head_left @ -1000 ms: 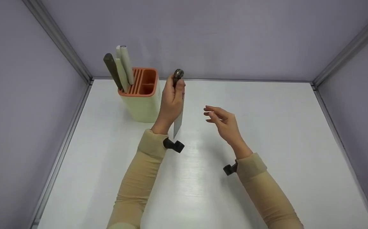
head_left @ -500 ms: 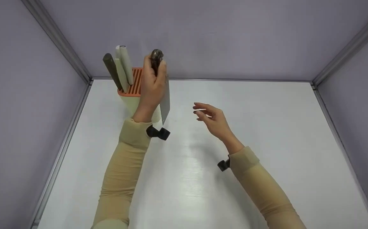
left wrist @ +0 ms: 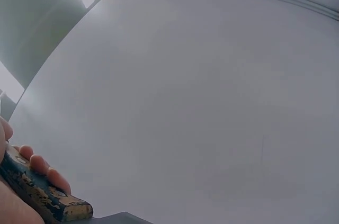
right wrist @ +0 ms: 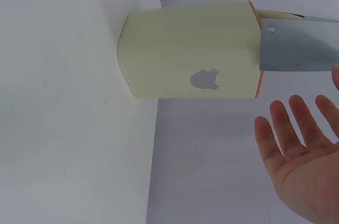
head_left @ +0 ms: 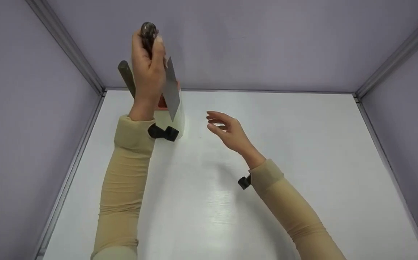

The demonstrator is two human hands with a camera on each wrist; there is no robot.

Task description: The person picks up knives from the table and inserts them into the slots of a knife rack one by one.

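My left hand (head_left: 147, 72) grips the dark handle of a cleaver (head_left: 172, 95) above the knife block (head_left: 169, 124). In the left wrist view the fingers curl round the handle (left wrist: 45, 195), which has patchy tan marks. The broad grey blade (right wrist: 299, 45) overlaps the block's top end in the right wrist view; whether it touches the block I cannot tell. The block is pale green with an orange slotted top, now largely hidden by my left hand. My right hand (head_left: 228, 130) hovers over the table to the right, fingers loosely bent, holding nothing.
A dark-handled knife (head_left: 126, 77) stands in the block at its left; the pale handles are hidden behind my left hand. The white table (head_left: 302, 144) is bounded by grey walls (head_left: 266, 43) at the back and sides.
My left hand has carried the cleaver left and up, from beside the block to above it. My right hand has shifted a little to the left and farther from me.
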